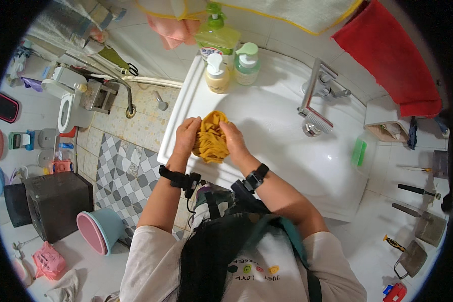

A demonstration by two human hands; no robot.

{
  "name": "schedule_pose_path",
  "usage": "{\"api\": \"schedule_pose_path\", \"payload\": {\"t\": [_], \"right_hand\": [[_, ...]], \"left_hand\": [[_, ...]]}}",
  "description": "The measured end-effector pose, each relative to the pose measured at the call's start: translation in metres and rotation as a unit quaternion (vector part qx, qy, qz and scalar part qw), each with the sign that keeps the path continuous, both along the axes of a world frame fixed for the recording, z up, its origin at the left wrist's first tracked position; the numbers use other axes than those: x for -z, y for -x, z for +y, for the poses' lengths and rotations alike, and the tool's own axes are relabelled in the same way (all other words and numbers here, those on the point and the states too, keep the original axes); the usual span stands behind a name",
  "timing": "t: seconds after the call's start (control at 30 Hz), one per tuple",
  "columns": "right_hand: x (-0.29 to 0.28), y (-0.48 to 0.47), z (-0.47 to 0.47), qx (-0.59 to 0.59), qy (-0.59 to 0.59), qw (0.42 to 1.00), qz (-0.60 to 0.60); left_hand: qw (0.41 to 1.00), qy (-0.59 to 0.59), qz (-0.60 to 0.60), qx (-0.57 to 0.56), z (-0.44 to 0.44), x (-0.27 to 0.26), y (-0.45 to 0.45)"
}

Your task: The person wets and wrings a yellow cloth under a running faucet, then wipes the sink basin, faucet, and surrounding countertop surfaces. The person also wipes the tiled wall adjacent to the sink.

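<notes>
A crumpled mustard-yellow cloth (212, 141) is bunched between my two hands above the left rim of the white washbasin (287, 166). My left hand (187, 136) grips its left side, and my right hand (234, 140) holds the right side with the thumb on top. The fingertips under the cloth are hidden. Just beyond the cloth stand a cream pump bottle (217, 77), a teal pump bottle (247, 66) and a larger green pump bottle (217, 37). To the right, the chrome faucet (311, 94) reaches over the basin; no water shows running from it.
A red towel (396, 56) hangs at the upper right. On the basin's right edge sits a green soap bar (359, 152) in a clear dish. Leftward are a toilet (66, 109), a patterned mat (124, 173), a dark cabinet (56, 204) and a blue bucket (107, 226).
</notes>
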State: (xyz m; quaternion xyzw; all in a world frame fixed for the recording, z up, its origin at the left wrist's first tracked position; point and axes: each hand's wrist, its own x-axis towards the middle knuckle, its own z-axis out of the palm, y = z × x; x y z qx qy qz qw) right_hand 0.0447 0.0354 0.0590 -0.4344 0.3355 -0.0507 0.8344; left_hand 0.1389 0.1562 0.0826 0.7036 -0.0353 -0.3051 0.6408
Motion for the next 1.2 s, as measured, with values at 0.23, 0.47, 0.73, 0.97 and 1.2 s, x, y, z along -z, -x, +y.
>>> {"api": "schedule_pose_path", "payload": {"t": [0.23, 0.47, 0.73, 0.97, 1.2], "right_hand": [[0.000, -0.009, 0.067, 0.014, 0.513, 0.858, 0.012], [-0.001, -0.027, 0.086, -0.143, 0.749, 0.639, 0.106], [0.004, -0.095, 0.028, -0.107, 0.679, 0.713, 0.139], [-0.022, -0.037, 0.051, 0.107, 0.254, 0.959, -0.062], [-0.011, -0.008, 0.121, -0.011, 0.704, 0.697, 0.136]], "left_hand": [[0.848, -0.068, -0.498, 0.168, 0.050, 0.008, 0.003], [0.800, -0.124, -0.545, 0.217, 0.067, 0.010, -0.011], [0.835, -0.143, -0.471, 0.248, 0.003, 0.019, -0.079], [0.908, -0.047, -0.314, 0.272, 0.027, -0.002, -0.070], [0.774, -0.011, -0.589, 0.233, 0.075, 0.006, -0.013]]}}
